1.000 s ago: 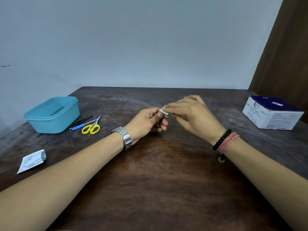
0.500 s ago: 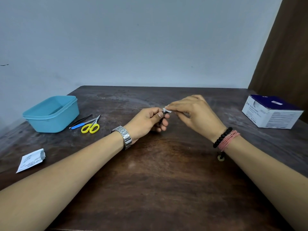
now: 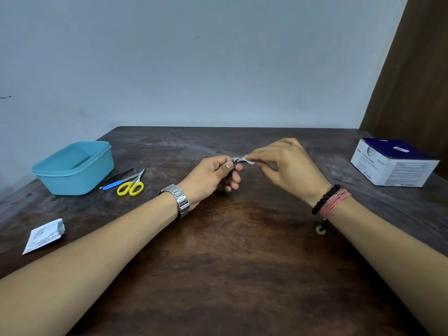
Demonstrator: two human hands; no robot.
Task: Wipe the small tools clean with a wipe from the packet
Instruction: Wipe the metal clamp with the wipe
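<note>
My left hand (image 3: 213, 175) grips a small metal nail clipper (image 3: 235, 162) above the middle of the dark wooden table (image 3: 230, 263). My right hand (image 3: 283, 166) pinches a small white wipe (image 3: 249, 160) against the clipper's tip. Most of the clipper is hidden inside my left fist. Yellow-handled scissors (image 3: 132, 185), a blue-handled tool (image 3: 112, 185) and black tweezers (image 3: 116, 177) lie together at the left. A torn white wipe packet (image 3: 43, 235) lies near the table's left front edge.
A light blue plastic tub (image 3: 75, 167) stands at the far left, beside the tools. A white and dark blue box of swabs (image 3: 394, 163) sits at the right edge. A brown curtain hangs behind it.
My right hand has slid the wipe a little to the right along the clipper's tip, uncovering more of the metal end. My left hand has kept its grip and place.
</note>
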